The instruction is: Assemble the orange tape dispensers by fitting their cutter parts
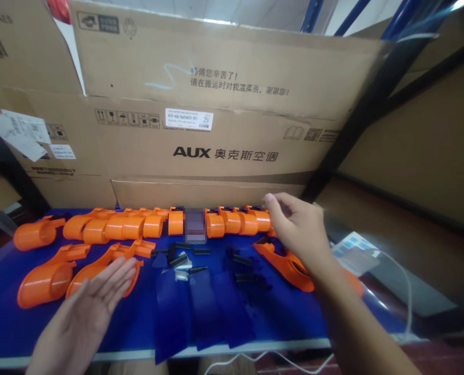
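More than a dozen curved orange pieces (215, 227) are occupying a blue table (5, 320) in the head view, most of them standing in a row along its far edge; a cardboard panel (224, 127) is rising behind, apparently serving as a backstop. The row's place at the back is probably sparing the near edge for handwork.

Left of centre, the left hand (87, 307) is hovering toward the near edge, fingers extended, gripping nothing that I am seeing, and partly hiding a looser orange piece (85, 273). The right hand (300, 224) is reaching over the row's right end, thumb and fingers curling together; whether they are gripping anything, I cannot tell.

Between the hands, three dark blue strips (204, 312) are lying end-on to the near edge, likely for easy reach by either hand. Small black parts (244, 277) are clustering mid-table.
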`<control>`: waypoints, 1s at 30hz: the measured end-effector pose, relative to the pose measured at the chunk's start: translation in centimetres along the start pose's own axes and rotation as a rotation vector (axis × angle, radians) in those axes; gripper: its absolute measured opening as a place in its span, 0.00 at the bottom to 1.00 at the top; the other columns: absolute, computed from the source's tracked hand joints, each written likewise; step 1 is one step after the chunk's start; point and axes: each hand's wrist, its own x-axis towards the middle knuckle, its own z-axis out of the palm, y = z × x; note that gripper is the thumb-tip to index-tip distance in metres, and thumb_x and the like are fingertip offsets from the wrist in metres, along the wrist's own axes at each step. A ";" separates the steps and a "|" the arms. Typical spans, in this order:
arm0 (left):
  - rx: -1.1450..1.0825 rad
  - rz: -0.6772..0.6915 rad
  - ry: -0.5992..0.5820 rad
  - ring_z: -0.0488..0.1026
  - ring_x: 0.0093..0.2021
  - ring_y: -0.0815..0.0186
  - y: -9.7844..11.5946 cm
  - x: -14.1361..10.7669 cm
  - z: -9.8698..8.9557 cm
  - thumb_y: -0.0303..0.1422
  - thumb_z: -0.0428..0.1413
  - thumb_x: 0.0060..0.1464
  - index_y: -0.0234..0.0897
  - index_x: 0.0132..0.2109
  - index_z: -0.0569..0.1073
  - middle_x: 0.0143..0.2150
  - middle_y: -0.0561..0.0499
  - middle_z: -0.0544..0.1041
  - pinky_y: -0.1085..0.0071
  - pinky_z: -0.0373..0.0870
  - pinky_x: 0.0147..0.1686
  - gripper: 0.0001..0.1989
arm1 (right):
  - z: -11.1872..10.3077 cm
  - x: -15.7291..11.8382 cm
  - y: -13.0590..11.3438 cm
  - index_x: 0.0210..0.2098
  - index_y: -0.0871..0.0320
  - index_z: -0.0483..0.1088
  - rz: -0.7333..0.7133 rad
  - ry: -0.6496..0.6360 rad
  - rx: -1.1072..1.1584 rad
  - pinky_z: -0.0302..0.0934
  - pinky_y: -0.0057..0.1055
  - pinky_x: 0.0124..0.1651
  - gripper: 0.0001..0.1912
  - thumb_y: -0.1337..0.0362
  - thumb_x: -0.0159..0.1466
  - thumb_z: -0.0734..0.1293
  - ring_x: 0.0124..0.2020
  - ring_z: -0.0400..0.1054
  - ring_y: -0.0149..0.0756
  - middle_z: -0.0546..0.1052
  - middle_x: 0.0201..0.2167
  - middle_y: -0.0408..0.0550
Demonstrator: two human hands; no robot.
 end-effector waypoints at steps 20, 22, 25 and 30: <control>1.412 0.554 -0.226 0.59 0.72 0.41 1.7 3.3 -2.1 0.46 0.65 0.55 0.48 0.71 0.66 0.72 0.43 0.66 0.40 0.45 0.72 0.39 | 11.7 -4.0 -1.6 0.33 0.55 0.75 -0.221 -0.104 0.392 0.64 0.34 0.36 0.15 0.58 0.73 0.61 0.28 0.71 0.39 0.77 0.26 0.47; 1.598 0.642 -0.371 0.62 0.71 0.41 1.5 3.9 -3.7 0.47 0.65 0.55 0.47 0.72 0.63 0.72 0.42 0.66 0.40 0.42 0.72 0.41 | 11.4 -4.2 -1.4 0.33 0.54 0.75 -0.209 -0.083 0.408 0.63 0.34 0.34 0.15 0.59 0.73 0.61 0.27 0.70 0.39 0.76 0.25 0.47; 1.693 0.650 -0.470 0.67 0.68 0.43 1.2 4.8 -4.9 0.42 0.65 0.56 0.49 0.71 0.65 0.69 0.43 0.70 0.44 0.46 0.72 0.38 | 10.9 -4.3 -1.3 0.32 0.54 0.76 -0.204 -0.059 0.432 0.64 0.35 0.35 0.15 0.59 0.73 0.62 0.27 0.70 0.39 0.77 0.26 0.47; 1.639 0.640 -0.487 0.74 0.62 0.41 1.8 5.0 -5.1 0.39 0.67 0.52 0.51 0.68 0.70 0.65 0.43 0.76 0.44 0.59 0.67 0.36 | 10.3 -4.4 -1.2 0.33 0.54 0.76 -0.179 -0.052 0.466 0.65 0.35 0.35 0.15 0.59 0.72 0.62 0.28 0.71 0.39 0.78 0.27 0.47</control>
